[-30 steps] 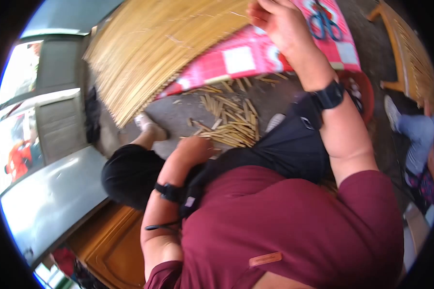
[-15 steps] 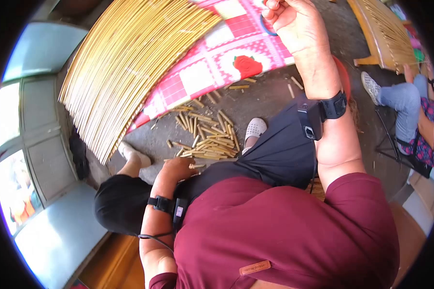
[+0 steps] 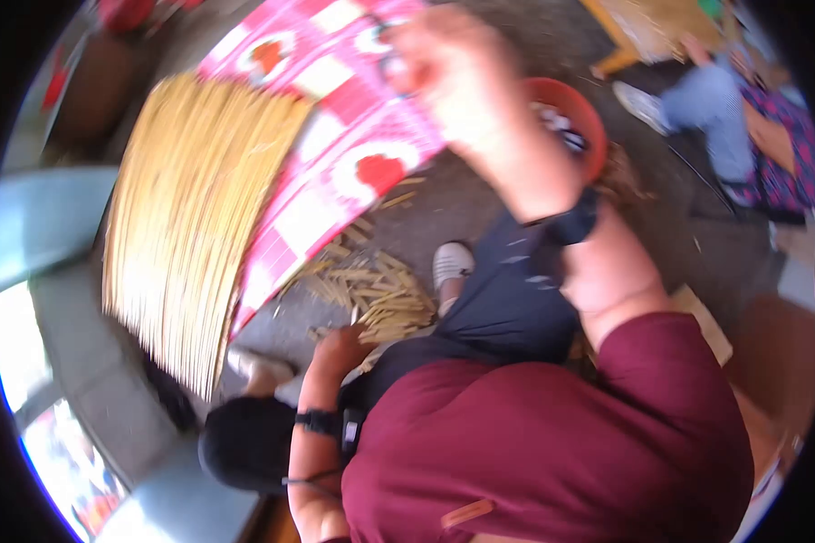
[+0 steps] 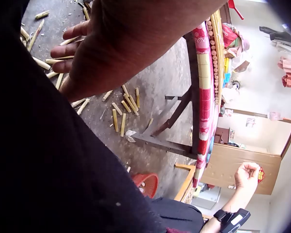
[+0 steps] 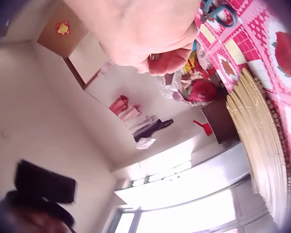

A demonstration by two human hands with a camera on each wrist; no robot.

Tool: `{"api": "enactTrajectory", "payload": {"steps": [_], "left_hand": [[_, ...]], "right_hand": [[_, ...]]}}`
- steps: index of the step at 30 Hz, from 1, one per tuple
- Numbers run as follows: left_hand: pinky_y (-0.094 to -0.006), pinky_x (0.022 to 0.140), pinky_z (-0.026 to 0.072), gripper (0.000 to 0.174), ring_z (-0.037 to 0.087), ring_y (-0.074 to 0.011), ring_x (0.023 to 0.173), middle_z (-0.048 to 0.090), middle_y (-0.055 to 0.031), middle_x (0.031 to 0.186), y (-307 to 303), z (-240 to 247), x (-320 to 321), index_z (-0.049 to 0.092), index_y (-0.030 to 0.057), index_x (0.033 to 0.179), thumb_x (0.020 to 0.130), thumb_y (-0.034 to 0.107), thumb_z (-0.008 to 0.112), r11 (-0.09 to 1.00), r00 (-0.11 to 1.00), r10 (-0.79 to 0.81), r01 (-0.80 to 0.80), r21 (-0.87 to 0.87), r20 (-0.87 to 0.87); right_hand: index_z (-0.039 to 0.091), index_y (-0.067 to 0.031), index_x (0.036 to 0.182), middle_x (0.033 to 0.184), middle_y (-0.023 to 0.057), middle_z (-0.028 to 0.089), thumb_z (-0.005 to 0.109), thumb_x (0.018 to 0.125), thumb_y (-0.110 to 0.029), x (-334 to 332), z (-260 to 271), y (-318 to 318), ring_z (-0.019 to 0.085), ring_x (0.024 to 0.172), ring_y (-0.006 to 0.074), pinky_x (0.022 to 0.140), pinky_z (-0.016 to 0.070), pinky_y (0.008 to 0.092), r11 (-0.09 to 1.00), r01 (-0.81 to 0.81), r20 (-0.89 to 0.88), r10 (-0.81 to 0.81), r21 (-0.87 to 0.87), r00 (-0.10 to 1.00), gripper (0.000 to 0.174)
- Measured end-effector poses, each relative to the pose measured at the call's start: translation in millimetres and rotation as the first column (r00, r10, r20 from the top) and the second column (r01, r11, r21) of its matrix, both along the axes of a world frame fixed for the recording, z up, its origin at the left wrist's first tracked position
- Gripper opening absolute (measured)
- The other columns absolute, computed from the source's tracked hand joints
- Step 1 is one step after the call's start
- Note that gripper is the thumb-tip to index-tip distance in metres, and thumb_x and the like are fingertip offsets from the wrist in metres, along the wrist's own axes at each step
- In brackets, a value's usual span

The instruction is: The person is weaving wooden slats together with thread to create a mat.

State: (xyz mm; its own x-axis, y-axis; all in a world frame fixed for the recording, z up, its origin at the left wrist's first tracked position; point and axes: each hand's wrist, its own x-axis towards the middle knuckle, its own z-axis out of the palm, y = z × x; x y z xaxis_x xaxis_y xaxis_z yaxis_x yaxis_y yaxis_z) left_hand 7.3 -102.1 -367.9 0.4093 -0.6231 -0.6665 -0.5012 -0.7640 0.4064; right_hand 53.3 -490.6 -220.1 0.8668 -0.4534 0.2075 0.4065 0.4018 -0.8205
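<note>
My right hand (image 3: 453, 77) is raised above the pink patterned cloth (image 3: 312, 213), blurred, near the blue-handled scissors (image 5: 223, 13). Its fingers curl toward the thumb in the right wrist view; nothing held can be made out. To its left on the cloth lies a mat of thin yellow sticks (image 3: 190, 217). Low beside the dark-trousered leg is my left hand (image 3: 342, 351), with its fingers (image 4: 70, 51) apart and loosely extended over the floor, gripping nothing visible. Short cut stick pieces (image 3: 385, 294) lie scattered on the floor around it.
A red basket (image 3: 593, 136) stands on the floor right of the cloth. Further right, a person in jeans (image 3: 711, 113) sits near a wooden-framed piece (image 3: 652, 27). A metallic surface (image 3: 186, 498) is at lower left.
The head view has turned, so the mat and cloth appear further left and lower. My right hand has moved left relative to my body. The left hand stays low by the leg.
</note>
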Motion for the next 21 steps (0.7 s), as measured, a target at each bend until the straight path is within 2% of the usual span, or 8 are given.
{"api": "enactTrajectory", "payload": {"steps": [2,3,7,10,11,17,18,21], "left_hand": [[-0.0453,0.084,0.0513,0.045,0.063,-0.0351,0.101,0.067,-0.0167,0.106,-4.0,-3.8,0.1,0.064,0.0112,0.117,0.081,0.038,0.070,0.998,0.998,-0.061,0.061,-0.035,0.005],[-0.0450,0.086,0.0506,0.045,0.062,-0.0359,0.103,0.067,-0.0180,0.109,-2.7,-9.6,0.5,0.064,0.0087,0.117,0.082,0.035,0.071,0.995,0.998,-0.062,0.061,-0.075,-0.007],[-0.0474,0.081,0.0507,0.039,0.062,-0.0403,0.100,0.065,-0.0234,0.105,-19.9,6.1,4.8,0.062,0.0028,0.109,0.084,0.032,0.068,0.994,0.993,-0.098,0.101,0.036,-0.070],[-0.0470,0.081,0.0508,0.039,0.062,-0.0395,0.099,0.065,-0.0221,0.105,-20.9,12.2,8.7,0.061,0.0032,0.111,0.084,0.030,0.067,0.990,0.991,-0.129,0.130,0.057,-0.020],[-0.0469,0.081,0.0508,0.039,0.062,-0.0392,0.098,0.066,-0.0216,0.104,-19.0,10.5,10.6,0.061,0.0033,0.112,0.084,0.030,0.067,0.990,0.992,-0.127,0.127,0.059,-0.002],[-0.0461,0.081,0.0510,0.039,0.063,-0.0374,0.096,0.066,-0.0191,0.104,-3.0,16.7,23.8,0.059,0.0041,0.117,0.085,0.026,0.065,0.996,0.992,-0.090,0.091,-0.010,0.087],[-0.0472,0.079,0.0512,0.038,0.064,-0.0391,0.094,0.067,-0.0206,0.100,-2.0,18.2,22.5,0.060,0.0026,0.114,0.084,0.025,0.067,0.997,0.996,-0.056,0.059,-0.046,0.065],[-0.0469,0.079,0.0512,0.038,0.064,-0.0391,0.093,0.067,-0.0220,0.099,22.4,4.1,16.9,0.060,0.0011,0.112,0.082,0.023,0.069,0.997,0.998,-0.038,0.041,-0.065,0.045]], "right_hand": [[0.060,-0.0024,0.080,0.073,0.0045,0.058,0.061,0.085,-0.008,6.1,0.1,38.1,0.055,0.063,0.0166,0.066,0.0457,0.0292,0.953,0.092,-0.101,-0.126,-0.289,0.987,0.008],[0.059,-0.0022,0.082,0.073,0.0070,0.057,0.062,0.086,-0.009,18.2,-15.0,67.1,0.057,0.064,0.0191,0.065,0.0467,0.0328,0.741,0.343,0.215,-0.267,-0.578,0.939,0.008],[0.062,-0.0108,0.072,0.068,0.0075,0.063,0.060,0.076,-0.015,-14.9,33.9,140.7,0.063,0.064,0.0283,0.057,0.0476,0.0427,0.773,-0.061,0.245,0.274,-0.632,0.930,0.006],[0.066,-0.0114,0.079,0.069,0.0074,0.064,0.063,0.078,-0.020,-34.4,81.0,148.0,0.064,0.067,0.0299,0.059,0.0479,0.0398,0.662,0.109,0.387,0.290,-0.742,0.875,0.009],[0.066,-0.0129,0.083,0.068,0.0051,0.062,0.055,0.089,-0.020,-40.3,97.2,139.8,0.062,0.062,0.0270,0.080,0.0450,0.0454,0.607,0.148,0.404,0.312,-0.781,0.860,0.014],[0.057,-0.0011,0.093,0.078,0.0064,0.062,0.060,0.091,-0.008,-110.0,39.2,65.8,0.065,0.076,0.0189,0.065,0.0520,0.0334,0.923,-0.280,0.113,0.318,-0.265,0.941,0.008],[0.054,0.0000,0.099,0.084,0.0079,0.062,0.052,0.098,-0.013,-123.5,17.2,51.8,0.066,0.077,0.0147,0.069,0.0559,0.0293,0.975,-0.224,0.042,0.223,0.005,0.974,0.013],[0.056,-0.0044,0.100,0.087,0.0063,0.063,0.054,0.097,-0.014,-172.6,-73.8,-18.8,0.064,0.073,0.0122,0.065,0.0556,0.0266,0.952,0.287,-0.377,-0.305,-0.105,0.874,0.011]]}}
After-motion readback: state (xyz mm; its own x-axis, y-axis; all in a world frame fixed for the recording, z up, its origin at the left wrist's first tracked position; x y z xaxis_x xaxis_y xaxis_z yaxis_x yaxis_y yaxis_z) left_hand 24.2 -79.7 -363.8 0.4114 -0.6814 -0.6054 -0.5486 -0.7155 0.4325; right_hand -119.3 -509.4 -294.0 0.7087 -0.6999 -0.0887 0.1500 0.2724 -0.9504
